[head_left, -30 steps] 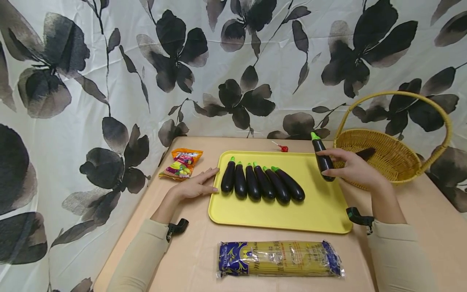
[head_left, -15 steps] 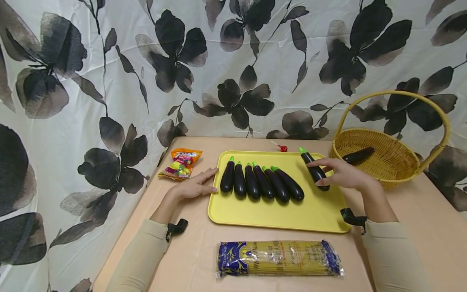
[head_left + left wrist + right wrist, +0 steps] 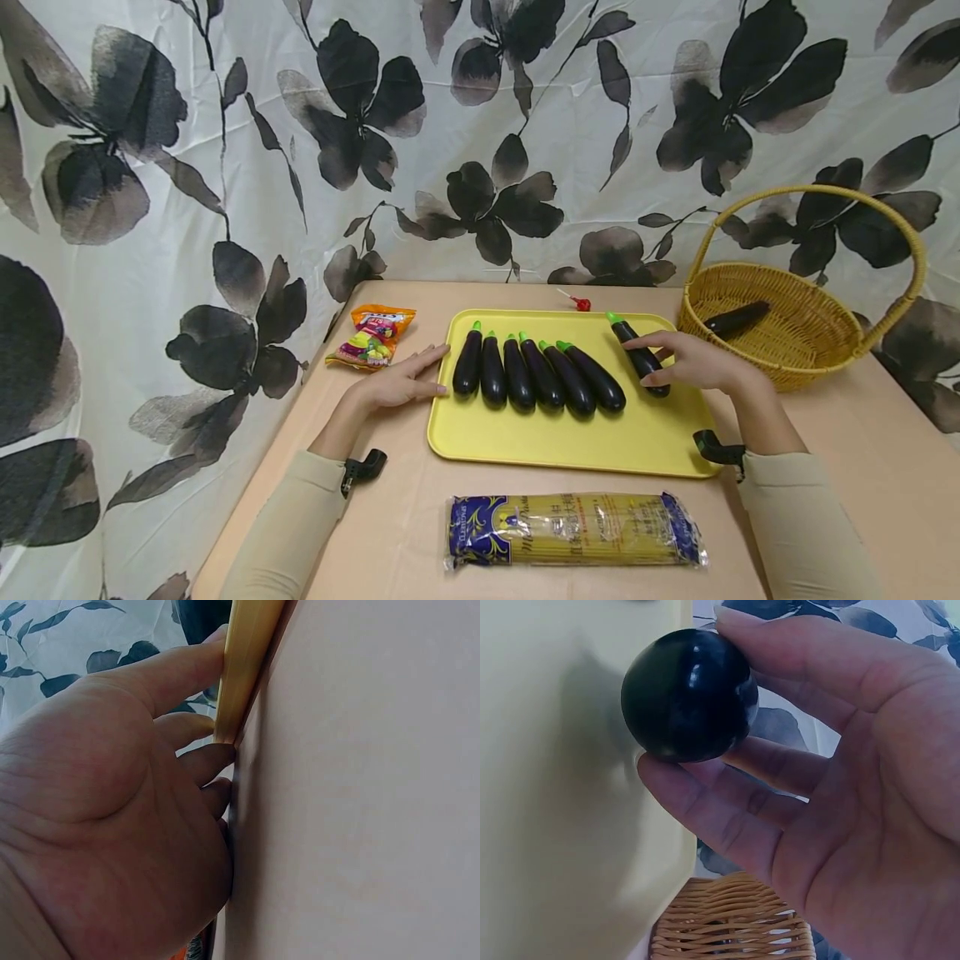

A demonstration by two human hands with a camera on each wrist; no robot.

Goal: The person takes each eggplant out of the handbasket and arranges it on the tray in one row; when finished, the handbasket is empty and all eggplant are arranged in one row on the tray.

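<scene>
My right hand (image 3: 697,360) pinches an eggplant (image 3: 628,335) with a green stem end between thumb and fingers, low over the right half of the yellow tray (image 3: 510,442). The right wrist view shows the dark rounded end of this eggplant (image 3: 690,697); whether it touches the tray is hard to tell. Several other eggplants (image 3: 521,377) lie side by side on the tray's left half, stems pointing away. At the tray's left edge, my left hand (image 3: 396,383) touches the rim with extended fingers, also seen against the tray edge (image 3: 251,656) in the left wrist view.
A wicker basket (image 3: 832,342) with a tall handle stands right of the tray, one dark eggplant (image 3: 738,319) inside. A snack bag (image 3: 372,336) lies at the left, a red lollipop (image 3: 582,304) behind the tray, and a spaghetti pack (image 3: 573,531) in front.
My right hand has carried the eggplant from beside the basket leftward and down over the tray. The left hand has stayed at the tray's edge.
</scene>
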